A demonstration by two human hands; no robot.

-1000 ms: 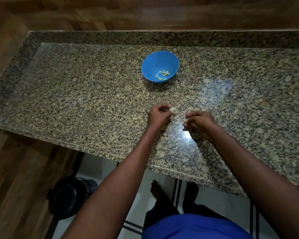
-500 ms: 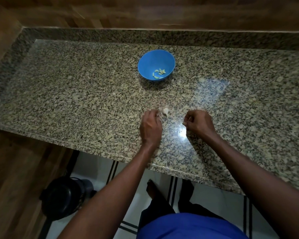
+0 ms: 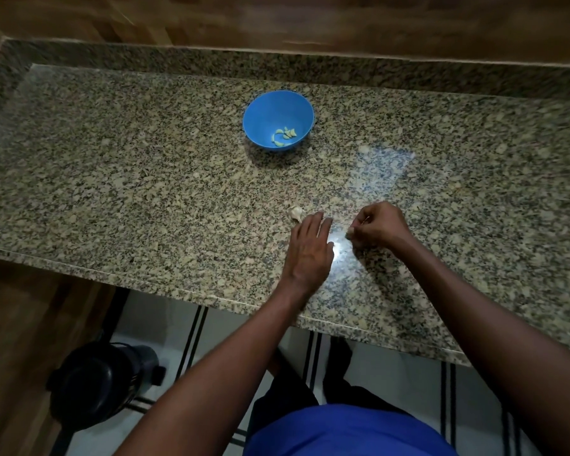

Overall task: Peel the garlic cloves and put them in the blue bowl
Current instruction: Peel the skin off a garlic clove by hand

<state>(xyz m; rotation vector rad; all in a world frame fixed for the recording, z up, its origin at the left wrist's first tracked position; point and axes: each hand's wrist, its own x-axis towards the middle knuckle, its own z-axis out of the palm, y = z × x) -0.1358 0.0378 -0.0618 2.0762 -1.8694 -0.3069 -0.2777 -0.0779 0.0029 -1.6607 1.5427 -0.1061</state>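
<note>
Head view, speckled granite counter (image 3: 145, 179), round blue bowl (image 3: 270, 106), papery garlic (image 3: 297, 212)

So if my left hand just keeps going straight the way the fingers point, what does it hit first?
Probably the garlic piece lying on the granite counter, just beyond your left hand's fingertips. The blue bowl sits farther back on roughly the same line. Whether they already touch is unclear.

Left hand (image 3: 310, 248) lies flat, fingers straight; right hand (image 3: 377, 227) is curled in a pinching grip.

Glossy speckled granite counter (image 3: 145, 192)
</note>
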